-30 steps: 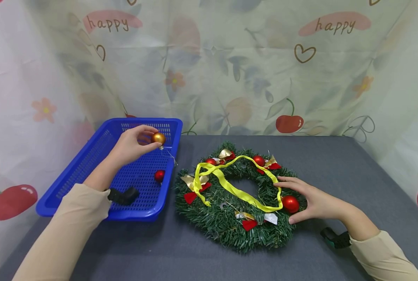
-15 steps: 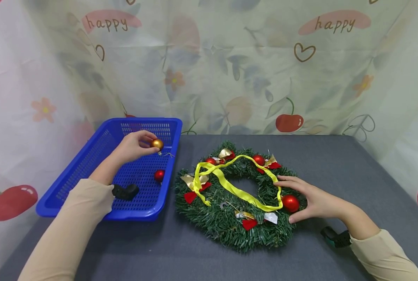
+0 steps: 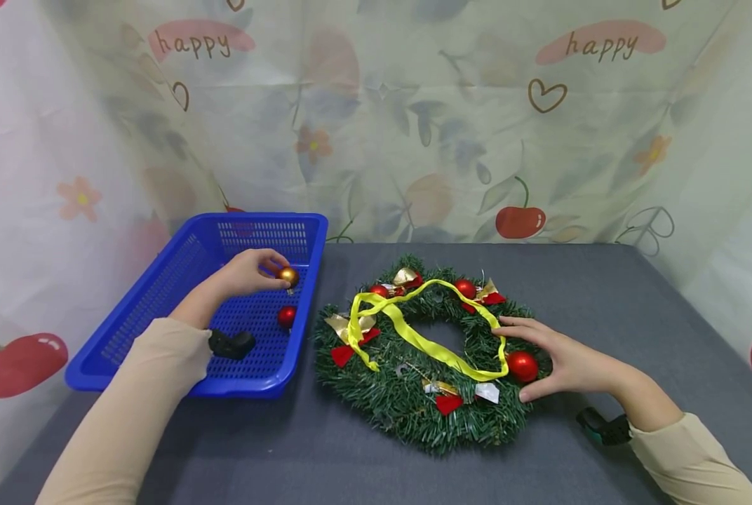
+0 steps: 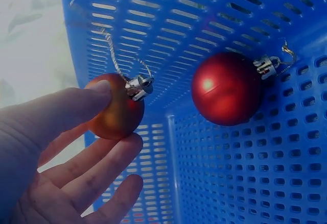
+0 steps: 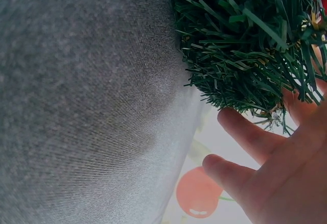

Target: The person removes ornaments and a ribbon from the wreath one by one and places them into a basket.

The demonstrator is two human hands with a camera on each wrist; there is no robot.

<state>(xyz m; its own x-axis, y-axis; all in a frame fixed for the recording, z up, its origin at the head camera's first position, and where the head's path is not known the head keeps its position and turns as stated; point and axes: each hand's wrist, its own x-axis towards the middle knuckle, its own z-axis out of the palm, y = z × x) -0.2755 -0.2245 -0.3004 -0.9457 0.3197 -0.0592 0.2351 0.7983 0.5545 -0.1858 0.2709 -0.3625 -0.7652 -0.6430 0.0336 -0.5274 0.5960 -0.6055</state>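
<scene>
Left hand: my left hand [image 3: 250, 272] pinches a gold ball [image 3: 289, 276] between thumb and fingers, inside the outline of the blue basket.
Gold ball: held near the basket's right wall, its silver cap [image 4: 139, 88] and loop of string [image 4: 113, 55] free of my grip. Being round, it has no long axis; in the head view the cap points towards me. I cannot tell whether it touches the basket floor.
Red ball in the basket: a shiny red ball [image 3: 287, 316] lies just on my side of the gold one, near the same wall. My left hand is by far the nearer to it.
Blue basket: a perforated plastic basket [image 3: 243, 387], longer from front to back than across, on the left of the grey surface [image 3: 603, 294].
Right hand: my right hand [image 3: 562, 361] rests at the right edge of the wreath, fingers spread and thumb apart. The gap between them takes in a red ornament [image 3: 523, 366], which they do not grip.
Wreath: a green ring [image 3: 376, 400] lying flat between my hands, well to the right of the gold ball, dressed with red balls and red-and-gold bows.
Ribbon: a yellow strip [image 3: 426, 345] loops loosely over the wreath, its right side near my right fingertips.
Backdrop: pale printed cloth [image 3: 382, 140] with cherries, flowers and the word "happy".
</scene>
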